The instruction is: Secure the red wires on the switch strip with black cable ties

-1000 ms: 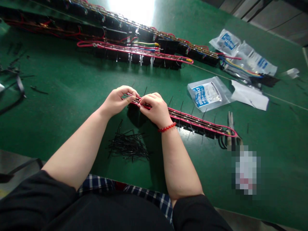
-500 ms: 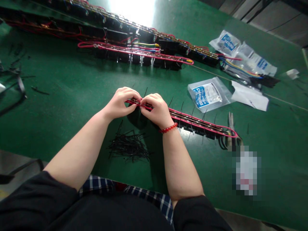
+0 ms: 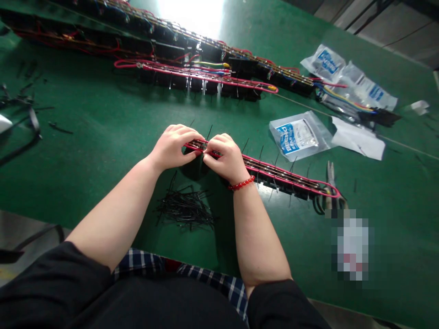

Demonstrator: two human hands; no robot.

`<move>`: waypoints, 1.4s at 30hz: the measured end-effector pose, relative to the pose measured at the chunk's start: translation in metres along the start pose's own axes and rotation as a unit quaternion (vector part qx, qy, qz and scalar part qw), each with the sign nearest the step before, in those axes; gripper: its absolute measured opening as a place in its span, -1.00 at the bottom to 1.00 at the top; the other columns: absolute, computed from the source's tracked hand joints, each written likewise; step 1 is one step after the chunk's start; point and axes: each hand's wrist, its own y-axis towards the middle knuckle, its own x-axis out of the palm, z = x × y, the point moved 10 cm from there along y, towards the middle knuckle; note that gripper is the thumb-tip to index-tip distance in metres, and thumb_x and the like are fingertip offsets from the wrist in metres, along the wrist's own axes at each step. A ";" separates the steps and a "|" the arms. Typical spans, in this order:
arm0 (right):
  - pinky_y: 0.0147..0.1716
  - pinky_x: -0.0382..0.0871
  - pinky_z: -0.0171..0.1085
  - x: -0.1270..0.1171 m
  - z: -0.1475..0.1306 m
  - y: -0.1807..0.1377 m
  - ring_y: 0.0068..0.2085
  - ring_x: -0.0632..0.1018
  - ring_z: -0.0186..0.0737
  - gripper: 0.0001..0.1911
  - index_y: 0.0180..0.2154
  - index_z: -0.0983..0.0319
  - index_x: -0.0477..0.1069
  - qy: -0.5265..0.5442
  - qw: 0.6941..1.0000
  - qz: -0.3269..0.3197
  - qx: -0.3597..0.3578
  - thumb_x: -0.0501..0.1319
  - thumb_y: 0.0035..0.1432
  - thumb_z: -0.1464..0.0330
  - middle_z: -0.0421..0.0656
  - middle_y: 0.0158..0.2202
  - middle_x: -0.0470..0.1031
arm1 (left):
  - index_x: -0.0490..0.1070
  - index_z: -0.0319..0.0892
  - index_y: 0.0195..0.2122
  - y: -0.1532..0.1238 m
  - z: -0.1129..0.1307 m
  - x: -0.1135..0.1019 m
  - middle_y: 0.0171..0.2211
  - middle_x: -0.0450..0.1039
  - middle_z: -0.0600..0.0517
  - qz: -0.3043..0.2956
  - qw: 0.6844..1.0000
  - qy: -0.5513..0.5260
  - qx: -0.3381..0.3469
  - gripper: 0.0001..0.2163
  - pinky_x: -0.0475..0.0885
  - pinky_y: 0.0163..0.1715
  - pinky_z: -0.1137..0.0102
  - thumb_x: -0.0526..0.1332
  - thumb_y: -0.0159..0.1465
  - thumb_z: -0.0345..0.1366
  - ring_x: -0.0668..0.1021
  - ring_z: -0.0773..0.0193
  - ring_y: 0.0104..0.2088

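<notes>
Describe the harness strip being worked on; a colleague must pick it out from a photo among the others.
On the green table, find the person's left hand and right hand near the front edge. Both pinch the left end of a long strip of black blocks edged with pink wire. Unlike the strips at the table's far side, it has black ties sticking up.

the table (image 3: 103, 132) is dark green all over. the wire harness (image 3: 274, 172) near its middle has pink-red wires along black connector blocks, with thin black cable ties standing up from it. a loose heap of cable ties (image 3: 185, 210) near the front edge is black. the bracelet (image 3: 242, 184) has glossy red beads. the shirt hem (image 3: 206, 276) at the front edge is a blue, white and dark plaid. the clear bag (image 3: 297, 135) towards the right edge carries a blue and white label; the paper (image 3: 358, 139) beside it is white.
</notes>
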 end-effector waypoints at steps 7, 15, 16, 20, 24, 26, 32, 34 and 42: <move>-0.14 0.28 -0.13 -0.002 0.000 -0.001 -0.25 0.35 -0.17 -0.83 -0.55 0.17 0.33 0.010 1.000 0.000 0.005 0.19 0.05 0.47 -0.18 -0.40 0.44 | 0.55 -0.03 -0.07 -0.001 -0.002 0.002 -0.04 0.59 0.01 0.004 1.000 0.000 -0.002 -0.74 0.30 0.10 0.09 0.29 0.20 -0.21 0.54 0.05 0.00; -0.21 0.26 -0.16 -0.001 0.000 0.000 -0.28 0.34 -0.19 -0.79 -0.59 0.18 0.32 0.021 1.000 -0.014 0.002 0.22 0.05 0.45 -0.18 -0.45 0.43 | 0.55 0.00 -0.06 0.000 -0.002 0.003 -0.02 0.58 0.03 -0.007 1.000 -0.009 -0.005 -0.72 0.29 0.09 0.09 0.27 0.18 -0.24 0.52 0.05 0.01; -0.21 0.26 -0.16 -0.001 0.000 0.000 -0.28 0.34 -0.19 -0.79 -0.59 0.18 0.33 0.022 1.000 -0.016 0.003 0.22 0.05 0.45 -0.18 -0.45 0.43 | 0.55 0.00 -0.06 0.000 -0.002 0.003 -0.03 0.58 0.03 -0.007 1.000 -0.010 -0.005 -0.72 0.29 0.09 0.09 0.27 0.18 -0.24 0.52 0.05 0.01; -0.20 0.27 -0.16 0.001 0.002 0.000 -0.28 0.35 -0.19 -0.79 -0.59 0.18 0.35 0.021 1.000 -0.021 0.011 0.23 0.05 0.45 -0.19 -0.46 0.44 | 0.55 0.00 -0.07 -0.001 -0.002 0.003 -0.02 0.58 0.03 -0.008 1.000 -0.011 -0.007 -0.72 0.28 0.10 0.10 0.28 0.17 -0.24 0.53 0.05 0.01; -0.19 0.29 -0.16 0.001 0.002 0.000 -0.28 0.37 -0.19 -0.79 -0.59 0.18 0.37 0.022 0.999 -0.021 0.012 0.23 0.07 0.44 -0.19 -0.47 0.45 | 0.55 0.00 -0.08 0.000 -0.001 0.002 -0.03 0.58 0.04 -0.008 1.000 -0.011 -0.009 -0.72 0.28 0.11 0.10 0.28 0.17 -0.24 0.52 0.05 0.01; -0.19 0.30 -0.16 0.000 0.002 0.000 -0.28 0.37 -0.18 -0.79 -0.58 0.18 0.38 0.025 0.999 -0.019 0.012 0.23 0.08 0.44 -0.19 -0.46 0.47 | 0.55 0.00 -0.08 0.000 -0.002 0.002 -0.03 0.58 0.04 -0.011 1.000 -0.010 -0.013 -0.72 0.28 0.11 0.10 0.28 0.16 -0.25 0.52 0.05 0.02; -0.19 0.32 -0.16 -0.002 0.003 0.000 -0.27 0.40 -0.18 -0.79 -0.59 0.17 0.38 0.045 0.999 -0.010 0.019 0.24 0.07 0.43 -0.18 -0.44 0.48 | 0.54 -0.02 -0.08 0.000 -0.001 0.002 -0.04 0.57 0.02 -0.007 1.000 -0.007 -0.023 -0.72 0.30 0.09 0.12 0.27 0.17 -0.23 0.52 0.05 -0.01; -0.19 0.32 -0.15 -0.002 0.004 0.000 -0.27 0.40 -0.18 -0.78 -0.59 0.17 0.38 0.051 0.998 -0.012 0.024 0.24 0.07 0.43 -0.19 -0.44 0.48 | 0.54 -0.02 -0.08 0.001 -0.002 0.002 -0.05 0.57 0.02 -0.009 1.000 -0.005 -0.028 -0.71 0.30 0.09 0.12 0.28 0.16 -0.23 0.52 0.04 -0.01; -0.19 0.32 -0.16 -0.001 0.001 0.000 -0.32 0.39 -0.20 -0.77 -0.62 0.17 0.34 0.052 0.998 -0.027 0.015 0.22 0.05 0.44 -0.22 -0.50 0.44 | 0.50 -0.05 -0.07 0.001 -0.004 0.005 -0.05 0.57 0.01 -0.017 0.999 0.008 -0.030 -0.72 0.30 0.06 0.14 0.27 0.18 -0.19 0.51 0.05 -0.02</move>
